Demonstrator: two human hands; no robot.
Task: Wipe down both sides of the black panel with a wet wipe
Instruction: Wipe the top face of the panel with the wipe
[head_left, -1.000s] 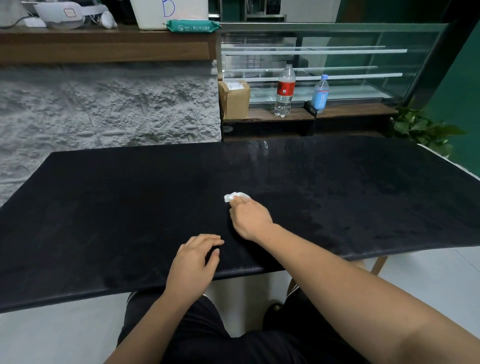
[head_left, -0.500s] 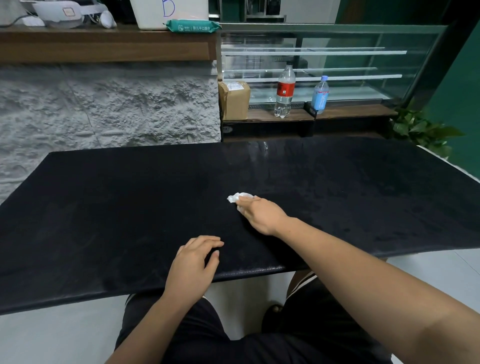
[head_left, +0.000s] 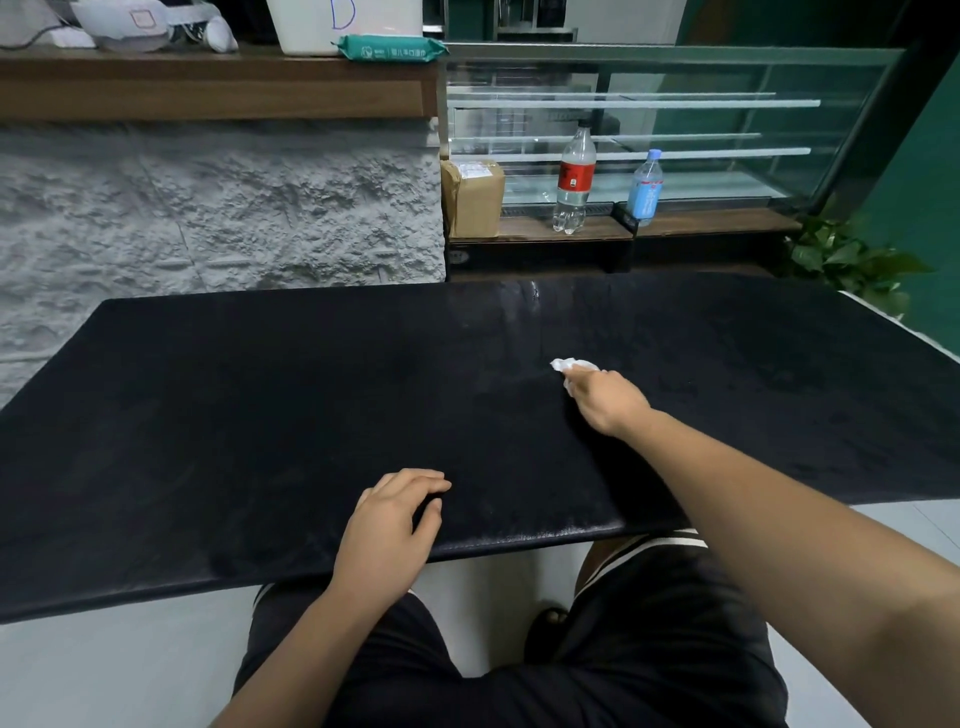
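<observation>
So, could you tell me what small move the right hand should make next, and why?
Probably slide the right hand and its wet wipe rightward across the black panel: bare panel stretches that way, and the left hand rests on the near edge, seemingly steadying it.

In the last second the right hand (head_left: 608, 402) has slid across the black panel (head_left: 260, 415) toward 2 o'clock, farther from the near edge. The wet wipe (head_left: 571, 365) held at its fingertips has travelled with it, and the forearm now reaches farther out.
</observation>
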